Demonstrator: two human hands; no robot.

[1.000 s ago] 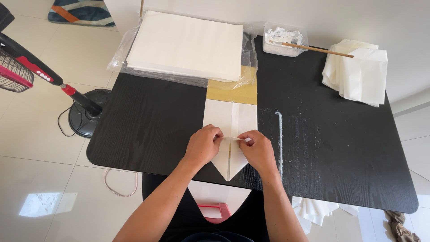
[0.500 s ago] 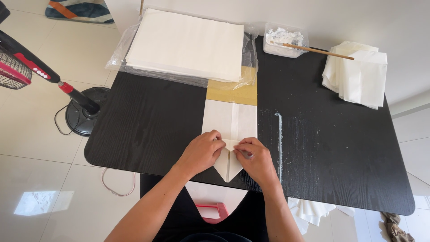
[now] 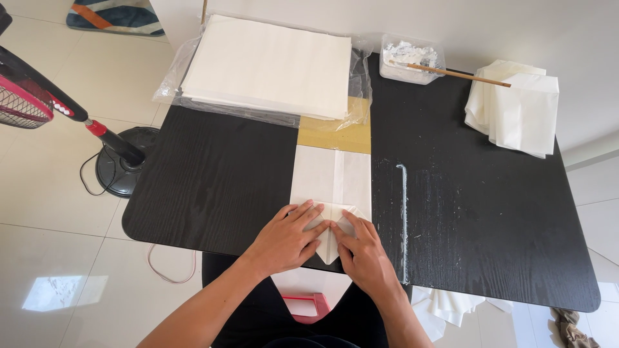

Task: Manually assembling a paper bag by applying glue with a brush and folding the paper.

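Hands meet over a long strip of folded white paper [image 3: 332,187] lying on the near middle of the black wooden table [image 3: 213,180]. At the strip's near end, which comes to a point just over the table's edge, the left hand [image 3: 287,237] lies flat with its fingers spread and pressed on the folded corner, and the right hand [image 3: 364,254] presses down just beside it, fingers flat too, so neither hand grips anything (they only hold the folds down). Right of the strip runs a pale line of white paste [image 3: 403,219] on the table top. Beyond the strip's far end sits a tan paper patch [image 3: 335,132], and past that a large stack of white sheets [image 3: 271,64] in clear plastic wrap. Right of that stack stands a clear tub [image 3: 406,61] with a thin wooden stick [image 3: 461,75] resting across it, and further right a pile of folded white papers [image 3: 519,106]. Left of the table, on the tiled floor, stands a pedestal fan [image 3: 97,135].
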